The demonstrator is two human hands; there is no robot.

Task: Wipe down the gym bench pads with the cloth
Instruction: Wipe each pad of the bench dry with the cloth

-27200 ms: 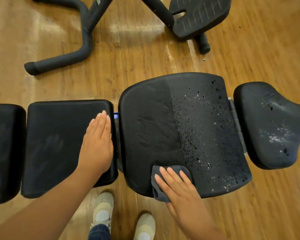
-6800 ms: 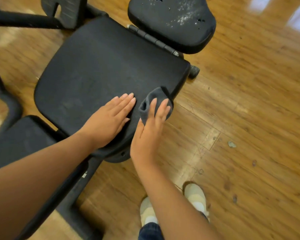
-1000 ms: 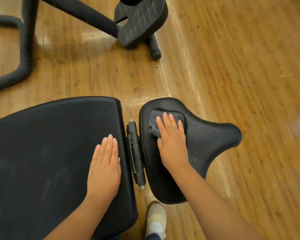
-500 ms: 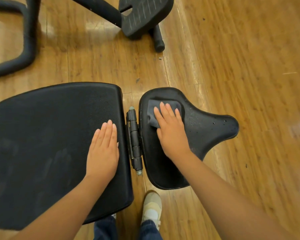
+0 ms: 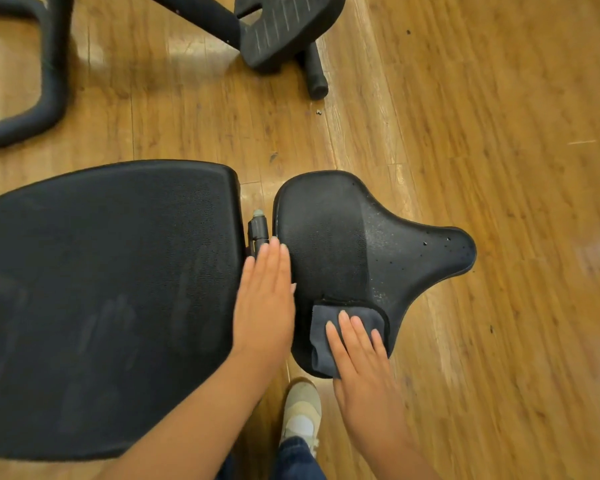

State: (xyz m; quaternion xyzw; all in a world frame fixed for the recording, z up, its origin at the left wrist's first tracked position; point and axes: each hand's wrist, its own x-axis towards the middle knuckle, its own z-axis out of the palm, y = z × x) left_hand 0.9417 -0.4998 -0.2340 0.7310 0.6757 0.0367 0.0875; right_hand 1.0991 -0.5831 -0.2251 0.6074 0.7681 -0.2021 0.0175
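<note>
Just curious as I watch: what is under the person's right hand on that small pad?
Under the right hand lies a folded dark grey cloth, pressed flat on the small bench pad near its front edge. The pad surface beneath the cloth is covered, so its state there cannot be seen.

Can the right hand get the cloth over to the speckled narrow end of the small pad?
Probably yes: the right hand presses the cloth on the small pad, and nothing lies between it and the speckled narrow end.

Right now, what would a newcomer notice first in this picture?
The right hand pressing a dark cloth flat on the near edge of the small saddle-shaped pad. The left hand lies flat across the gap beside the large pad. The small pad's narrow right end looks speckled.
</note>
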